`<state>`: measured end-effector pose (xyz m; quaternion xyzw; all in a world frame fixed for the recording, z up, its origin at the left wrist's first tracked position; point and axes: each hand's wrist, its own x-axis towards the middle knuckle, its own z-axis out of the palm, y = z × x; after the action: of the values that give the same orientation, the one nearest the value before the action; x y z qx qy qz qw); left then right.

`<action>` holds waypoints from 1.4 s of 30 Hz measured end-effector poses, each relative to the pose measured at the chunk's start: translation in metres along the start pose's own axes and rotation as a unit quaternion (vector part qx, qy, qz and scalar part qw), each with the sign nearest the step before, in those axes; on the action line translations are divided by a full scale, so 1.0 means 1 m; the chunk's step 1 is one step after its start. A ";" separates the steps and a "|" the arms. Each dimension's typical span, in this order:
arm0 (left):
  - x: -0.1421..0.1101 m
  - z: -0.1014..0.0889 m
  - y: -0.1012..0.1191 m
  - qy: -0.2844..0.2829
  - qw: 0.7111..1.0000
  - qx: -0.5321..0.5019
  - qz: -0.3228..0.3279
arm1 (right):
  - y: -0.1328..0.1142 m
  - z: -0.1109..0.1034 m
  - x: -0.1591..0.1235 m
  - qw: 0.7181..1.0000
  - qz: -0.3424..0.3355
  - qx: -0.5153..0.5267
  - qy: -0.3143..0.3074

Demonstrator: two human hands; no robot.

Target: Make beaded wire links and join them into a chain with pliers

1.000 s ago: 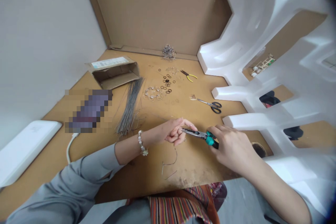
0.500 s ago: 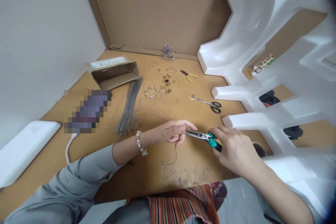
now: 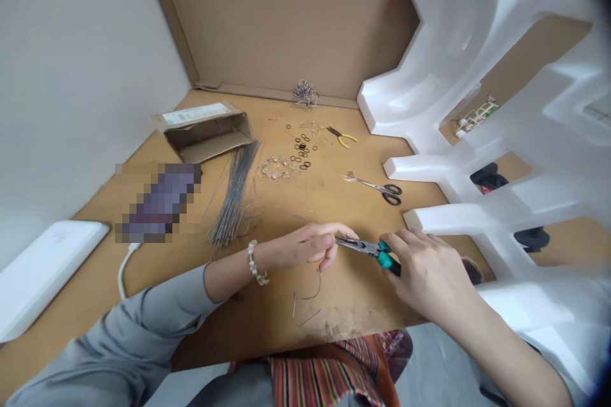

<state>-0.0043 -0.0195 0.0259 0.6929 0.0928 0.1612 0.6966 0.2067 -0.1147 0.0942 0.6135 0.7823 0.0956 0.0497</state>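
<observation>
My right hand [image 3: 422, 267] is closed around the teal-and-black handles of a pair of long-nose pliers [image 3: 365, 248]. The pliers' tips point left and meet the fingers of my left hand [image 3: 319, 243]. That hand is closed in a pinch with the index finger along the top; whatever it holds at the plier tips is too small to make out. On the tabletop below my left hand lie thin bent pieces of wire [image 3: 308, 297].
A bundle of grey wires [image 3: 233, 197] lies left, by an open cardboard box [image 3: 210, 137]. Black rings [image 3: 303, 154], a wire-and-bead loop [image 3: 277, 169], yellow-handled pliers [image 3: 342, 136] and scissors [image 3: 384, 191] lie beyond my hands. White moulded foam [image 3: 429, 222] borders the right side.
My left hand's fingers have closed up and its thumb has come forward near the plier tips. The pliers have shifted slightly right and remain in my right hand.
</observation>
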 end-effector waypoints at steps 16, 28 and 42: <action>0.000 -0.002 0.004 -0.019 0.999 -0.024 -0.010 | 0.001 0.000 0.000 1.000 -0.016 0.005 0.006; 0.001 -0.001 -0.004 -0.018 0.999 -0.037 -0.010 | -0.001 0.000 -0.001 0.999 0.020 0.015 -0.026; 0.005 -0.025 -0.003 0.111 0.951 -0.285 -0.036 | 0.013 0.027 -0.008 0.980 0.141 0.125 -0.070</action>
<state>-0.0082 0.0054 0.0233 0.4394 0.1451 0.2317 0.8557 0.2259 -0.1170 0.0699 0.7240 0.6885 -0.0398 0.0135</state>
